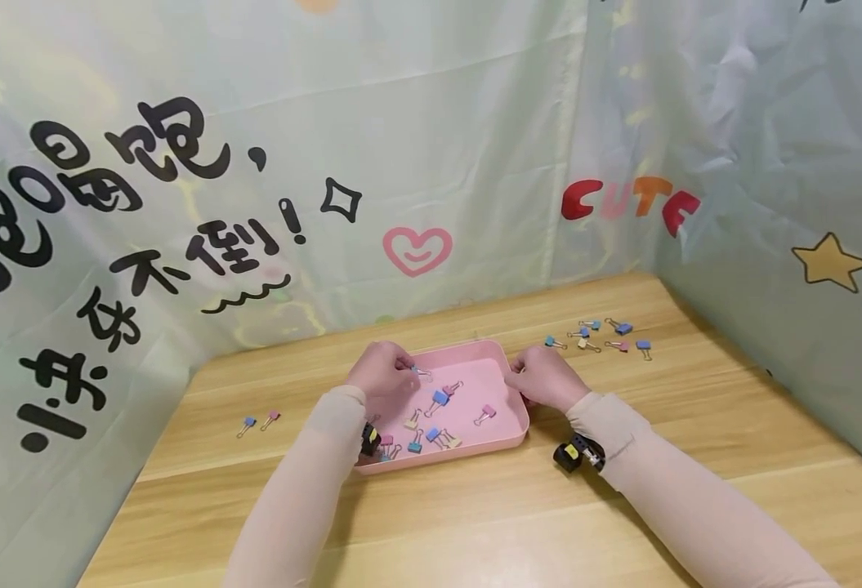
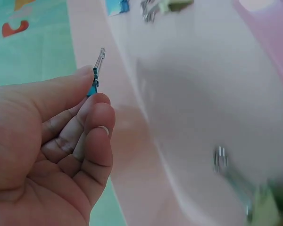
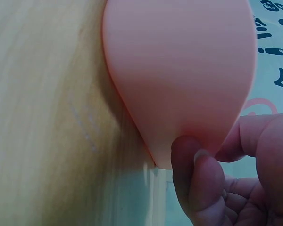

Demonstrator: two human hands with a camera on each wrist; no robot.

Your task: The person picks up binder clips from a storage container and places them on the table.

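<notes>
In the head view, my left hand (image 1: 380, 369) is over the left side of a pink tray (image 1: 500, 394). Its thumb and fingertips pinch a small teal binder clip (image 2: 92, 87), whose wire handles point away from the hand in the left wrist view. At the tray's right side, my right hand (image 1: 547, 377) grips the rim; the right wrist view has thumb and fingers on either side of the pink wall (image 3: 179, 70). Several binder clips lie in the tray, among them a blue one (image 1: 440, 398) and a pink one (image 1: 488, 411). My left forearm hides part of the tray.
A group of several colored binder clips (image 1: 583, 333) lies on the wooden table (image 1: 460, 523) beyond the tray's right side. Left of the tray are a blue clip (image 1: 249, 422) and a pink clip (image 1: 274, 416). A printed curtain (image 1: 460, 163) encloses the table's back and sides.
</notes>
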